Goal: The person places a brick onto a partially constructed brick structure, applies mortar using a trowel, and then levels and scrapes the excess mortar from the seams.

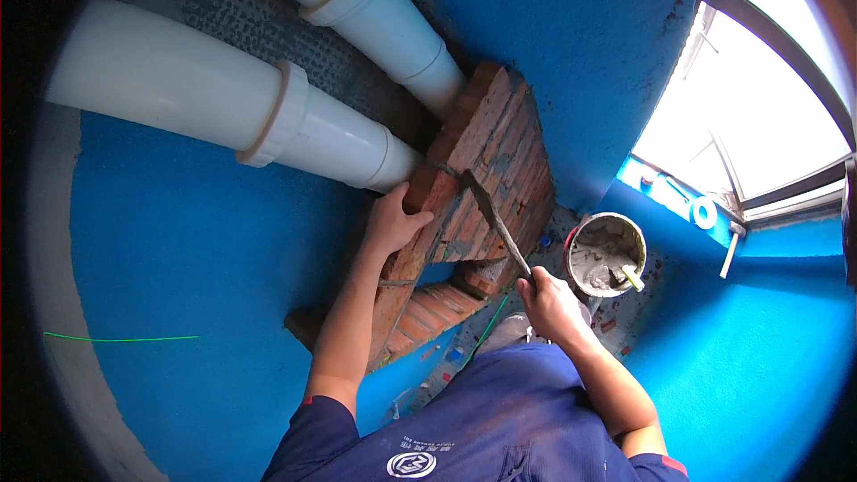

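Note:
My left hand (395,225) grips a red brick (430,189) at the top course of a low brick wall (504,192), its thumb on the front face and the fingers mostly hidden behind. In my right hand (553,308) is a long, narrow bricklayer's trowel (497,225), held by its handle. The trowel's dark far end meets the top edge of the wall, close to a mortar joint between two top bricks. Grey mortar fills the joints and smears the wall's face. Right of the wall stands a bucket (569,254) of wet grey mortar, a pale-handled tool (632,278) stuck in it.
Two thick white pipes (178,80) run down behind the brick wall. An opening shows low in the wall. A hammer (732,250) hangs or leans at the window ledge, beside a white roll (703,212). Green string (120,337) crosses the blue wall (205,241). Debris dots the floor.

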`<state>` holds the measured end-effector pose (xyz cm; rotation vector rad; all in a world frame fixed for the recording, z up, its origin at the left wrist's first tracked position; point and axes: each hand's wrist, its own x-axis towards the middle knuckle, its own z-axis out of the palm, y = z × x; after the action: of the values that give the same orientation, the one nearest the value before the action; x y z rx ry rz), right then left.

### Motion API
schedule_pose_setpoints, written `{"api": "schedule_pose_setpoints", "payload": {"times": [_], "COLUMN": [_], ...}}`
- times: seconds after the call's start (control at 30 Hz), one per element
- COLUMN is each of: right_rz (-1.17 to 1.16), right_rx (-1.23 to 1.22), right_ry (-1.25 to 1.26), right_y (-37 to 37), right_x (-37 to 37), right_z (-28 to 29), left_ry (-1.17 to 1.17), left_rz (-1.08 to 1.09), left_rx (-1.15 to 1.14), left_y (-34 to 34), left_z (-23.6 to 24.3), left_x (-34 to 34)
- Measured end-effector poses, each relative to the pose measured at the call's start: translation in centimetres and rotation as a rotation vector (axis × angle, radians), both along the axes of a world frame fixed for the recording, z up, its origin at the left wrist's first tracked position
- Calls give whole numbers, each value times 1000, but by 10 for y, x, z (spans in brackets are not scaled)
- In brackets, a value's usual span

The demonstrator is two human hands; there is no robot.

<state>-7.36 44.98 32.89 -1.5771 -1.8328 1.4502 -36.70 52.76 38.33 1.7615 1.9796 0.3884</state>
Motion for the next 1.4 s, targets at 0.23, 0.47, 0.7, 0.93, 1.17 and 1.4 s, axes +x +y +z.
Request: {"api": "schedule_pose_setpoints", "payload": {"times": [0.23, 0.47, 0.7, 0.93, 1.17, 1.4], "right_rz": [11, 14, 20, -6, -16, -8], "right_rx": [14, -5, 23, -3, 84, 106], "right_ry": [-29, -75, -75, -62, -71, -98], "right_y": [2, 5, 9, 13, 21, 22], "right_x": [1, 2, 9, 21, 18, 18], "right_z": [2, 4, 5, 12, 29, 33], "left_ry": [12, 18, 10, 40, 57, 76], "left_rz": [-4, -14, 9, -10, -60, -45], "left_rx": [-5, -70, -70, -30, 35, -27], "left_y": [0, 1, 1, -2, -1, 1], "left_z": [7, 16, 18, 8, 3, 10], "left_x": [5, 12, 14, 7, 3, 6]}}
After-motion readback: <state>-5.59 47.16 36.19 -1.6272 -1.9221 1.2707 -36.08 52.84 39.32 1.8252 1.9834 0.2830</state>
